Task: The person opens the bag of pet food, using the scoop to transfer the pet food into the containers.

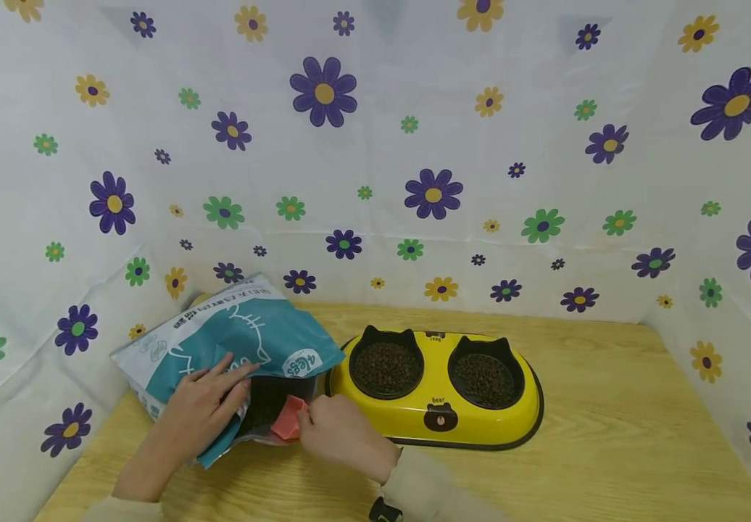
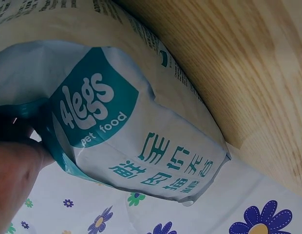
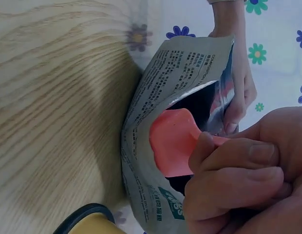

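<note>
A teal and white pet food bag lies on its side with its mouth facing me, dark inside. My left hand holds the bag at its mouth, some fingers stretched over the teal side. In the left wrist view part of that hand shows beside the bag. My right hand grips the handle of a pink scoop. The right wrist view shows the scoop's head at the bag's opening, and fingers curled round its handle. What the scoop contains is hidden.
Right of the bag stands a yellow double feeder with a black rim. Its two black cat-eared bowls, left and right, both contain brown kibble. Flower-patterned cloth encloses the wooden table at the back and sides.
</note>
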The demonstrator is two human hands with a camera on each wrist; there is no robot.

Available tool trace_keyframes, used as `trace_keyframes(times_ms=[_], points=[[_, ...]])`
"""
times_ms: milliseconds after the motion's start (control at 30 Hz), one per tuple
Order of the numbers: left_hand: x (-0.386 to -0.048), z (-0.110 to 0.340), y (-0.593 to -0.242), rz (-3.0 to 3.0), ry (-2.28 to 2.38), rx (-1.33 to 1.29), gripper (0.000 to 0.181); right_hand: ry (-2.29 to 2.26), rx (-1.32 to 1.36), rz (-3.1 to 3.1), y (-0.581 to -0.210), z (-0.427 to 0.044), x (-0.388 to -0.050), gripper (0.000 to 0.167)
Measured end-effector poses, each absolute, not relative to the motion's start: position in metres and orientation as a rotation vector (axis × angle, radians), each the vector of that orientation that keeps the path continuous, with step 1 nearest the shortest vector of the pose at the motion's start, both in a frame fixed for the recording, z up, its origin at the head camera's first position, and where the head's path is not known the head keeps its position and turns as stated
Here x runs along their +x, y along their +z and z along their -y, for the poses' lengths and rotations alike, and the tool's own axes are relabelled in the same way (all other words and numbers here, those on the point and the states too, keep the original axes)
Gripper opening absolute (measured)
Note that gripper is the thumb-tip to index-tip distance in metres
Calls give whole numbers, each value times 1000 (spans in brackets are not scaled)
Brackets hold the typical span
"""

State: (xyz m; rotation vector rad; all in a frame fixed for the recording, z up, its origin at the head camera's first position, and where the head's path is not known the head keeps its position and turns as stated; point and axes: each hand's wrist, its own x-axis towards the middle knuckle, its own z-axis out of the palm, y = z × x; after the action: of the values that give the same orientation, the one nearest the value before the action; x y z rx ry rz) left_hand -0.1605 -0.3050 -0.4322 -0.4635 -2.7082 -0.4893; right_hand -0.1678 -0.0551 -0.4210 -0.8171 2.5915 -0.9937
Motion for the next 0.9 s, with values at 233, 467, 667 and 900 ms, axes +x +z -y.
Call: trace_keyframes(times_ms=[233,467,667,900], points=[[-159,304,-433,2684,-492,-468,30,-874,-863,-2664,-425,69,-174,47],[-160,304,-435,2676,-500,-479,31,-875,-742,-2665,-437,83,-176,49],[-159,303,-435,2665,-507,-479,31,-933,-781,-2650,-447,86,-175,51],[-161,304,-435,2675,-502,-476,31,-1023,-760,-2627,-450,84,-173,53]])
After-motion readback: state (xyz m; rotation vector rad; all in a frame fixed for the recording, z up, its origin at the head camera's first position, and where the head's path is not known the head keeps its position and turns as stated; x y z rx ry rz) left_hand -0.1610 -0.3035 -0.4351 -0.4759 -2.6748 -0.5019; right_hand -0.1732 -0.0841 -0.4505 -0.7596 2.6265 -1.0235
